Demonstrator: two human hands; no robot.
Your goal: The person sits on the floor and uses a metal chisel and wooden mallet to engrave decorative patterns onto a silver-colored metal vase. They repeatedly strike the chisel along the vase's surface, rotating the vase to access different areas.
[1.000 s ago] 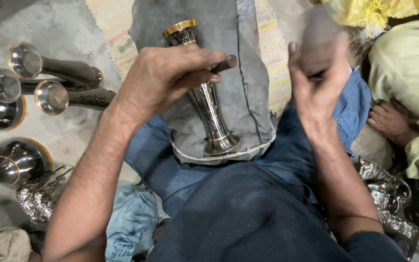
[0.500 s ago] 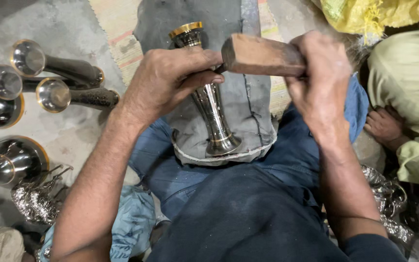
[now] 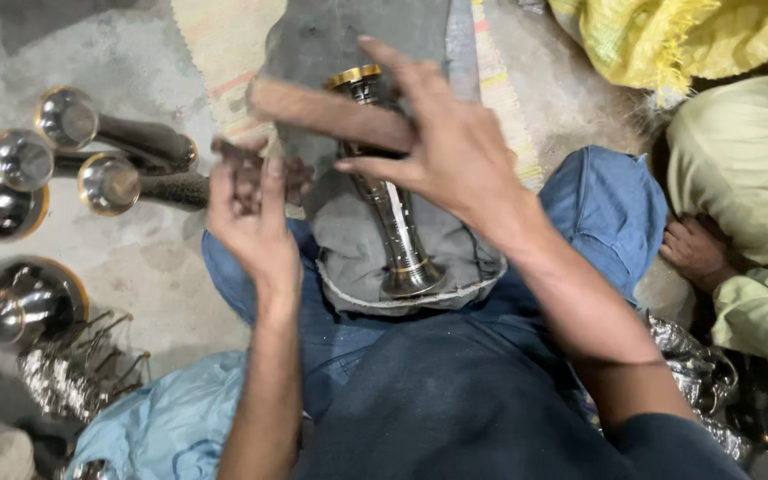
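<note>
Grey concrete floor (image 3: 162, 276) spreads beneath a seated person whose lap is covered by a grey cloth pad (image 3: 357, 240). On it lies a shiny metal vase (image 3: 393, 222), foot toward the body and gold-rimmed mouth pointing away. Above it, the right hand (image 3: 446, 151) closes loosely on a wooden block (image 3: 331, 114), fingers partly spread. To one side, the left hand (image 3: 251, 218) hovers off the vase, fingers blurred, so I cannot tell their grip. Farther left lie similar metal vases (image 3: 108, 160)
</note>
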